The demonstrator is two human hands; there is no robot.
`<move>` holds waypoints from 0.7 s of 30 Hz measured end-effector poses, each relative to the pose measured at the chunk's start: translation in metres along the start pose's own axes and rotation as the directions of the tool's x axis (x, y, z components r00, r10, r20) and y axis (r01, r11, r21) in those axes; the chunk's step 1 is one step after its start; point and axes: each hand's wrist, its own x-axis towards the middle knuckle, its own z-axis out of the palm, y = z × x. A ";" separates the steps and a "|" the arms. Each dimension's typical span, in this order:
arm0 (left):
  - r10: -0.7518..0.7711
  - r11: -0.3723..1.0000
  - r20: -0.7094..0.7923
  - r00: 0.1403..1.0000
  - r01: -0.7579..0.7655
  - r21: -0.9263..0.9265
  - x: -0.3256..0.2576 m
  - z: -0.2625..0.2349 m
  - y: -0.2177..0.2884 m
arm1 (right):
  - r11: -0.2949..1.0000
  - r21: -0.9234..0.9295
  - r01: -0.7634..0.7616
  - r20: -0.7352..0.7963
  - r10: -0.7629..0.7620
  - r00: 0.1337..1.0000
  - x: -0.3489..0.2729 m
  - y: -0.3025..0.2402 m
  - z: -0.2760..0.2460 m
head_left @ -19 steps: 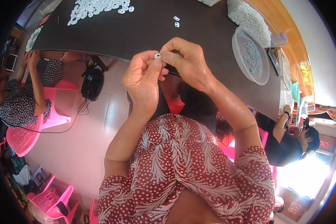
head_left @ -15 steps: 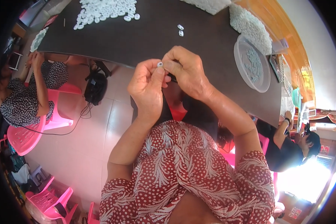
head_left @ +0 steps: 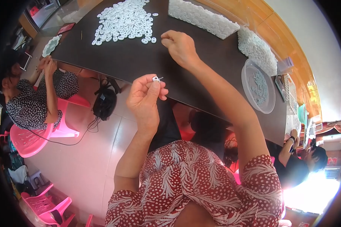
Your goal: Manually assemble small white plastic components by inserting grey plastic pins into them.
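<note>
The person's left hand (head_left: 144,97) is raised just in front of the near edge of the dark brown, smooth tabletop (head_left: 216,56). Its thumb and fingers pinch a small white rounded plastic piece with a dark hole (head_left: 155,78), from which a thin grey metal-looking pin (head_left: 161,78) sticks out to the right. The right hand (head_left: 181,48) is farther forward, over the tabletop, well apart from the left, with its fingers curled together; whether anything sits between its fingertips cannot be told.

To the left of the right hand, a broad pile of white oval pieces with holes (head_left: 124,22) spreads across the tabletop, a few lying loose at its edge. Beyond the right hand is a long white bumpy slab of packed pieces (head_left: 201,19), and near its right end a second white bumpy stack (head_left: 257,51). Close to this stack, a round clear plastic tray (head_left: 247,75) holds small blue-grey pieces (head_left: 260,87). A thin pale stick (head_left: 82,35) lies left of the pile. A seated person in black-and-white patterned clothing (head_left: 30,109) is at the far left.
</note>
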 end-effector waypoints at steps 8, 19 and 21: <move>-0.007 1.000 -0.034 0.999 0.007 -0.009 0.003 -0.006 0.005 | 0.925 -0.377 0.049 -0.008 -0.057 0.998 0.027 0.015 0.035; -0.044 0.999 -0.025 0.999 0.044 -0.010 0.003 -0.009 0.001 | 0.999 -0.034 -0.024 0.138 0.028 0.990 -0.016 -0.002 -0.006; -0.031 1.000 -0.020 0.999 0.031 -0.001 0.003 -0.007 0.000 | 0.980 -0.108 0.168 0.107 -0.157 0.982 -0.034 0.004 -0.009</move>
